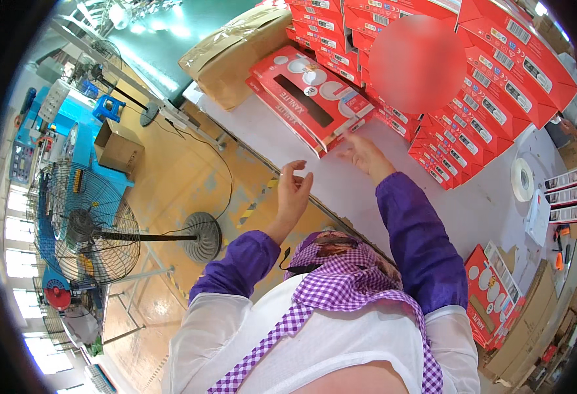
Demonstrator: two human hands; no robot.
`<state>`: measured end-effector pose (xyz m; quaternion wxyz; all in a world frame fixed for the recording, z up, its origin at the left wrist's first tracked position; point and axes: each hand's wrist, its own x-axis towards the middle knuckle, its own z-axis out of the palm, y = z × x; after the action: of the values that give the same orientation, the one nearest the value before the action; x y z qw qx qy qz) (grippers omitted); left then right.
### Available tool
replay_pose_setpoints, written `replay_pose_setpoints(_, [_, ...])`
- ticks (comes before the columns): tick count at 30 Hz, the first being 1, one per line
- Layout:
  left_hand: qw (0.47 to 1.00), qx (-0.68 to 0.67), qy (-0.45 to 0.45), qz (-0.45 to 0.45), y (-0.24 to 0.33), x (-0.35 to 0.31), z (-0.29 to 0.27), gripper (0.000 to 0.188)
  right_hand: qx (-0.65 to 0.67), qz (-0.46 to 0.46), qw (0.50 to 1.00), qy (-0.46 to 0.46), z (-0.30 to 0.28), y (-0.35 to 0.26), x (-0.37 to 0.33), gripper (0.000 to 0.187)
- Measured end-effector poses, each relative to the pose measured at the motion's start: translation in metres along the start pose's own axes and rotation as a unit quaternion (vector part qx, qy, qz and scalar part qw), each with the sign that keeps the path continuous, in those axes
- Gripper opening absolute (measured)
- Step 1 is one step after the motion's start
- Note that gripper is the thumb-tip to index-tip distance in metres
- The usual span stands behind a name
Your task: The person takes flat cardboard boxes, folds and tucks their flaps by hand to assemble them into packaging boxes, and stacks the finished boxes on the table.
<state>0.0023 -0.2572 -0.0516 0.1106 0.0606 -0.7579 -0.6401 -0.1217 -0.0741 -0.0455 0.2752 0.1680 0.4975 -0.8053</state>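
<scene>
A short stack of flat red cardboard boxes (355,105) with white circles and a dark slot lies on the white table (357,203). My right hand (369,157) is at the stack's near corner, fingers stretched out and apart; whether a fingertip touches the card I cannot tell. Just past the table's left edge, my left hand (293,194) hangs in the air, its fingers loosely bent with a gap to the thumb and nothing between them.
Tall piles of red boxes (472,154) stand behind. A brown paper-wrapped bundle (239,59) sits at the far left. Rightward are a tape roll (522,180), small red-and-white cartons (569,196) and more flat red packaging (480,289). A floor fan (82,226) stands left.
</scene>
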Motion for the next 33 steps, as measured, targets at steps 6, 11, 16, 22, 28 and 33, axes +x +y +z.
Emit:
replay_pose_setpoints(6, [0.983,0.157,-0.098,-0.016,-0.032,0.022,0.029,0.056,-0.073,-0.054,0.994,0.063,-0.085,0.044,-0.026,0.043])
replay_pose_setpoints(11, [0.890,0.400,-0.039,0.217,0.001,0.068,0.065,0.081,-0.092,-0.042,0.986,0.133,-0.131,0.062,-0.137,0.035])
replay_pose_setpoints(16, [0.837,0.464,-0.113,0.268,-0.009,0.127,0.093,0.078,-0.060,-0.101,0.959,0.258,-0.190,0.107,-0.231,0.034])
replay_pose_setpoints(22, [0.801,0.501,-0.112,0.308,-0.061,0.137,0.077,0.064,0.018,-0.136,0.902,0.410,-0.237,0.162,-0.321,0.028])
replay_pose_setpoints(28, [0.827,0.419,-0.089,0.364,-0.049,0.125,0.083,0.069,-0.207,-0.210,0.642,0.708,-0.282,0.208,-0.379,0.036])
replay_pose_setpoints(33, [0.821,0.351,-0.120,0.434,0.009,0.052,0.136,0.066,-0.191,-0.022,0.439,0.878,-0.325,0.223,-0.396,0.071])
